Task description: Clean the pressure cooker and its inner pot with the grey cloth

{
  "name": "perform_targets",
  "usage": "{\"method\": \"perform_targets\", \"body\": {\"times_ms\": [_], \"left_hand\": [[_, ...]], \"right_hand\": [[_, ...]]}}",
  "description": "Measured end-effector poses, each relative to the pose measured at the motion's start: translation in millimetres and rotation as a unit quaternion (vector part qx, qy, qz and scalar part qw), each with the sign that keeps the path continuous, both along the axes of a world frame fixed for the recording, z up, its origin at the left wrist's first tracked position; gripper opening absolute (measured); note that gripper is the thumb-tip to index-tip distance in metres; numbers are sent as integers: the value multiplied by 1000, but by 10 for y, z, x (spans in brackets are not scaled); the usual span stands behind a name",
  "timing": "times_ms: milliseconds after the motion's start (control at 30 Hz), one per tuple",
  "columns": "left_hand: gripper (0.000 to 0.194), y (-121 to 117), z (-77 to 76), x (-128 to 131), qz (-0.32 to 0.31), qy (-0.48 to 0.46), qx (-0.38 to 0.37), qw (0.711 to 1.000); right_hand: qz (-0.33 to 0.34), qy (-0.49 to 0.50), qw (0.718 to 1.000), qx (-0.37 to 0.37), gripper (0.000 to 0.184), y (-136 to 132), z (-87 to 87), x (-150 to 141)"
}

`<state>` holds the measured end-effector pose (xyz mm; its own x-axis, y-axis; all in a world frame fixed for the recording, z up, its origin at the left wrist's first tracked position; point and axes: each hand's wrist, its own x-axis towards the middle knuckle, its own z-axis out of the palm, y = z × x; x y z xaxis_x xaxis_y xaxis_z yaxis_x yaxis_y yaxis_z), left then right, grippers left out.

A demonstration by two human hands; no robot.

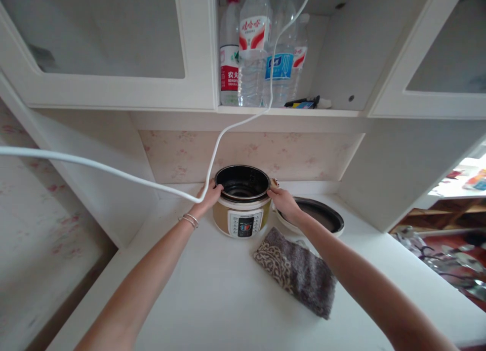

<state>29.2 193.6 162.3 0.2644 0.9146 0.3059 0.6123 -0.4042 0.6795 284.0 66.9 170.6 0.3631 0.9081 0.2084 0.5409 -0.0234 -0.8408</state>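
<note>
A black inner pot [243,181] sits in the opening of a gold-and-white electric rice cooker [220,217], its rim standing a little above the cooker's body. At the pot's left rim, my left hand [208,195] pinches the edge with the thumb on top. My right hand [284,201] grips the opposite side of the same rim. The pot's floor looks dark, and whether anything lies in it I cannot tell. Right of the cooker is a lid [334,219] with its dark inside facing up, partly behind my right forearm. A folded grey-brown towel [292,270] lies in front of it.
A white cable [136,176] hangs from the cupboard across the view, passing in front of my left hand. Several plastic bottles [252,62] stand on the open shelf above. The white counter [197,300] runs underneath, with side panels left and right.
</note>
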Motion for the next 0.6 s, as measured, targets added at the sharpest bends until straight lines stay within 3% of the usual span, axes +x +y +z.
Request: {"method": "perform_targets", "body": {"times_ms": [67, 133, 167, 233, 300, 367, 433, 533, 600], "left_hand": [[39, 10, -51, 7, 0, -1, 0, 1000], [43, 25, -98, 16, 1, 1, 8, 1000], [45, 32, -122, 21, 1, 2, 14, 1000], [49, 41, -170, 37, 2, 6, 22, 1000], [55, 40, -213, 59, 11, 10, 22, 1000], [59, 31, -246, 86, 14, 8, 29, 999], [57, 18, -265, 112, 19, -7, 46, 999], [54, -2, -267, 129, 38, -35, 60, 997], [55, -17, -256, 118, 40, -40, 57, 997]], "right_hand": [[10, 12, 1000, 14, 36, -177, -16, -2], [70, 71, 994, -34, 42, -454, -47, 48], [130, 111, 981, -90, 45, -622, -84, 102], [248, 181, 924, -228, 46, -978, -230, 280], [268, 207, 888, -312, 45, -1303, -479, 543], [221, 216, 881, -359, 40, -1538, -796, 866], [142, 199, 897, -368, 36, -1645, -1108, 1202], [-66, 152, 947, -276, 30, -1559, -1421, 1604], [-151, 106, 962, -204, 29, -1383, -1495, 1740]]}}
